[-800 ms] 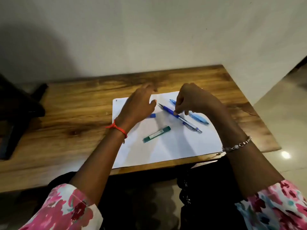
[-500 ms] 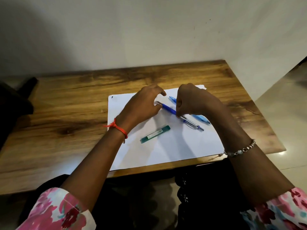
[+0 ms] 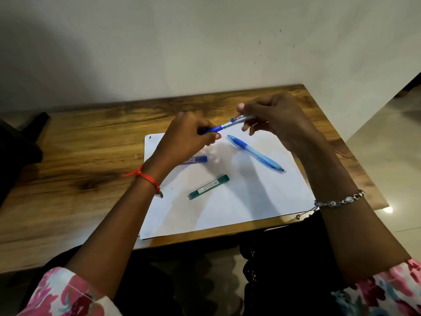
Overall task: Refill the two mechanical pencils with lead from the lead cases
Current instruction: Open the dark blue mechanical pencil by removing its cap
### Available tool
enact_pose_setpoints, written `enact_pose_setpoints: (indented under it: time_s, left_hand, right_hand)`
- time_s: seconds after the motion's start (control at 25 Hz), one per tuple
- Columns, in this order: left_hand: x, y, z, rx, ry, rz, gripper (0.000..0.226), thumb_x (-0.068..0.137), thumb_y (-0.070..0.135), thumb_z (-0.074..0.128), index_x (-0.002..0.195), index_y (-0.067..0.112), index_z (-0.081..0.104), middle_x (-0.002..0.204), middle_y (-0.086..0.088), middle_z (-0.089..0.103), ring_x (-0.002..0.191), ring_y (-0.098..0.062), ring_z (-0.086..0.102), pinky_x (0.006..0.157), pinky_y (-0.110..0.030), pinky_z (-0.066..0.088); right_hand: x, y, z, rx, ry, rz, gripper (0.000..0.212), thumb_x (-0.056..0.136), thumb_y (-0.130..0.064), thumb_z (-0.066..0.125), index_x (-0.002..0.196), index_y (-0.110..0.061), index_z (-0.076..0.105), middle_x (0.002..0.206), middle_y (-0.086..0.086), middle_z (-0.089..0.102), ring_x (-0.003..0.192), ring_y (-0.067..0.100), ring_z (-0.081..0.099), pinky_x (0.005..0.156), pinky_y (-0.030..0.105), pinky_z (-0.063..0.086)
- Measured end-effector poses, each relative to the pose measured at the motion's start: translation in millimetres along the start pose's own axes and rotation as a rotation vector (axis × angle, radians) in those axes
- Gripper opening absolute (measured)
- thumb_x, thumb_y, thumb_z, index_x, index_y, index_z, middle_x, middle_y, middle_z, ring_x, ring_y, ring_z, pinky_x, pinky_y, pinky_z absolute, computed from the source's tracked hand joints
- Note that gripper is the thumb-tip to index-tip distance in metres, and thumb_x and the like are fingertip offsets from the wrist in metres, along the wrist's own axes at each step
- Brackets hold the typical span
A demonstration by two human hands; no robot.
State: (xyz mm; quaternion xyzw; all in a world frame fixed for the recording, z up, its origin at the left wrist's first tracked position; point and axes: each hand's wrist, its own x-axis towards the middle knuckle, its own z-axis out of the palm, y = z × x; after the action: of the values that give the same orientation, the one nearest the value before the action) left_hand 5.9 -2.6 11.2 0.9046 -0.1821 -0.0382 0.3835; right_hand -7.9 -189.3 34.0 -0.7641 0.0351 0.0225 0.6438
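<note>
Blue pencil (image 3: 219, 127) spans your hands: left hand (image 3: 182, 144) grips its barrel, right hand (image 3: 275, 117) pinches the cap end. You're likely uncapping it; next, pull straight off, then take the lead case (image 3: 198, 159) beside your left wrist.

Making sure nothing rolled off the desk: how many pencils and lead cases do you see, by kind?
Mechanical pencils: 2 (dark blue pencil held by left hand and right hand; light blue pencil on the paper)
Lead cases: 2 (blue lead case, green lead case, both on the paper)
Total: 4
</note>
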Motion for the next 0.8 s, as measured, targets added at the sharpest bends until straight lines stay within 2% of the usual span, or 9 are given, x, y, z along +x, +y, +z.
enact_pose_setpoints:
  time_s: [0.08, 0.2, 0.32, 0.44, 0.64, 0.8]
  left_hand:
    - [-1, 2, -4, -0.252, -0.107, -0.15, 0.018, 0.082, 0.012, 0.065, 0.096, 0.003, 0.07, 0.08, -0.012, 0.072, 0.065, -0.019, 0.068, 0.075, -0.028, 0.055]
    - [-5, 10, -6, -0.518, -0.209, -0.264, 0.023, 0.083, 0.018, 0.063, 0.103, 0.007, 0.067, 0.084, -0.007, 0.073, 0.066, -0.018, 0.071, 0.072, -0.028, 0.058]
    - [-7, 17, -6, -0.648, -0.183, -0.301, 0.021, 0.088, 0.024, 0.056, 0.098, 0.01, 0.068, 0.079, -0.003, 0.074, 0.064, -0.017, 0.071, 0.063, -0.024, 0.059]
    - [-7, 16, -6, -0.699, -0.142, -0.35, 0.017, 0.088, 0.023, 0.056, 0.091, 0.011, 0.068, 0.069, 0.003, 0.074, 0.053, -0.012, 0.066, 0.052, -0.02, 0.054]
    - [-5, 17, 2, -0.902, -0.148, -0.399, 0.016, 0.088, 0.017, 0.055, 0.087, 0.006, 0.067, 0.057, 0.004, 0.067, 0.04, -0.005, 0.043, 0.036, -0.012, 0.032]
    - [-3, 19, 6, -0.969, -0.167, -0.43, 0.017, 0.089, 0.016, 0.055, 0.081, 0.007, 0.066, 0.056, 0.003, 0.059, 0.038, -0.004, 0.034, 0.033, -0.011, 0.025]
  right_hand:
    - [2, 1, 1, 0.233, 0.003, 0.035, 0.009, 0.084, -0.007, 0.063, 0.084, -0.001, 0.07, 0.071, 0.009, 0.072, 0.059, 0.014, 0.068, 0.059, 0.019, 0.056]
    - [4, 3, 6, 0.394, -0.025, 0.089, 0.012, 0.086, -0.006, 0.059, 0.085, 0.002, 0.068, 0.068, 0.008, 0.073, 0.061, 0.015, 0.069, 0.061, 0.019, 0.056]
    - [2, 3, 15, 0.36, -0.064, 0.137, 0.019, 0.089, -0.012, 0.058, 0.083, 0.003, 0.067, 0.07, 0.012, 0.071, 0.059, 0.016, 0.068, 0.059, 0.02, 0.055]
    - [1, 2, 24, 0.274, -0.045, 0.115, 0.023, 0.09, -0.018, 0.057, 0.087, 0.002, 0.069, 0.076, 0.011, 0.07, 0.058, 0.014, 0.065, 0.056, 0.02, 0.054]
    - [1, 4, 25, 0.316, 0.116, 0.02, 0.015, 0.086, -0.008, 0.062, 0.079, 0.004, 0.067, 0.056, 0.005, 0.069, 0.048, 0.016, 0.064, 0.052, 0.021, 0.054]
    - [1, 4, 27, 0.256, 0.164, -0.011, 0.02, 0.086, -0.01, 0.062, 0.079, 0.009, 0.064, 0.05, 0.005, 0.066, 0.046, 0.019, 0.065, 0.049, 0.022, 0.053]
